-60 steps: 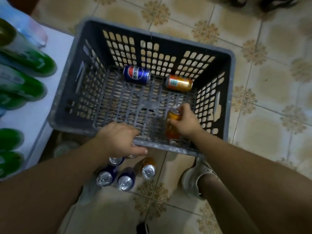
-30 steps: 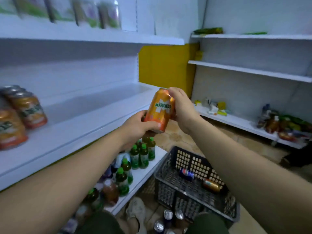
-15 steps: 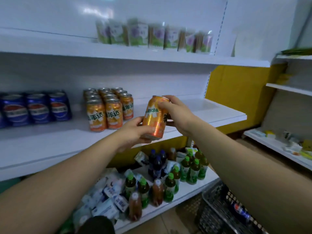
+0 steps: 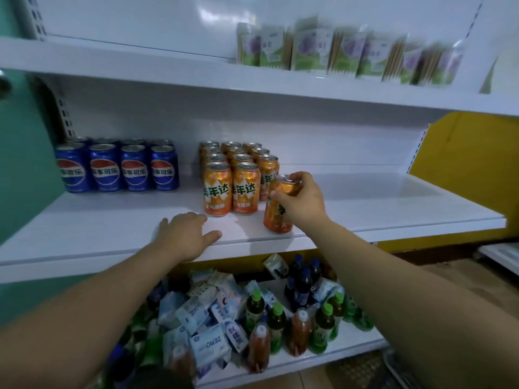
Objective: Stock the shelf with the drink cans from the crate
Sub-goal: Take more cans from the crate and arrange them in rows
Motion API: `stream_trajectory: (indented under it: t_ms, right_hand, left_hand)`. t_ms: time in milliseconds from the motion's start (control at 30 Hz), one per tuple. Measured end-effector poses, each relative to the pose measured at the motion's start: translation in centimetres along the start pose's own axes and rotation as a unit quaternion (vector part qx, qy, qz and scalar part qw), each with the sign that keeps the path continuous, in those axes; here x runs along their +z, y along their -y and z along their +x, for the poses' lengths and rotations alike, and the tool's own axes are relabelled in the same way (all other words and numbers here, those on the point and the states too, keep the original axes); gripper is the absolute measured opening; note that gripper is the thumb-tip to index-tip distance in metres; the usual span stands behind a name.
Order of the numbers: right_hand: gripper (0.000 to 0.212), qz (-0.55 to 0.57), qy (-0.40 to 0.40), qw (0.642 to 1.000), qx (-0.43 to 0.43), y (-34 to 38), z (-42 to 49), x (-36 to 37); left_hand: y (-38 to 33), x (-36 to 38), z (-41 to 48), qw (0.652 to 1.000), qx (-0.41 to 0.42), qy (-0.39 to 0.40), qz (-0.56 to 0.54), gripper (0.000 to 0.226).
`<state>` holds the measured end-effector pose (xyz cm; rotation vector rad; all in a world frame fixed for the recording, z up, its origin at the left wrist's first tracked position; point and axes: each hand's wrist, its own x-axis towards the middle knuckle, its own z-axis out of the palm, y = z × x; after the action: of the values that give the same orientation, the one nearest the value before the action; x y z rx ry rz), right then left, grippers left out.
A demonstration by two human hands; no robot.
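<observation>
Our right hand (image 4: 302, 204) grips an orange can (image 4: 276, 219) around its top, near the front of the shelf (image 4: 393, 203), at four o'clock from the stocked cans (image 4: 230, 189); we should ease it upright into line beside them, our left hand (image 4: 185, 234) resting flat alongside.

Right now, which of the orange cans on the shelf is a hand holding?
The front-right orange can, nearest the edge of the shelf: the right hand grips its top. The other orange cans stand untouched in rows.
</observation>
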<state>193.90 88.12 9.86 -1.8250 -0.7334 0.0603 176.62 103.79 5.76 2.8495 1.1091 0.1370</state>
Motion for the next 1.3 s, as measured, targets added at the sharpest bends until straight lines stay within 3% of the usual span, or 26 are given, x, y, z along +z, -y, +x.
stream_trajectory:
  t_ms: [200, 533, 1300]
  right_hand:
    - [0.072, -0.119, 0.053, 0.987, -0.093, -2.5, 0.3, 0.3]
    - [0.087, -0.161, 0.059, 0.982, -0.074, -3.0, 2.8, 2.7]
    - [0.084, -0.183, 0.004, 0.981, -0.069, -4.0, 4.2, 5.6]
  left_hand:
    - [1.0, 1.7, 0.5, 0.999, -0.01, -0.005, 0.042, 0.077]
    - [1.0, 1.8, 0.3, 0.999, -0.008, -0.01, 0.044, 0.077]
    - [0.9, 1.6, 0.4, 0.999, -0.001, -0.011, 0.05, 0.077]
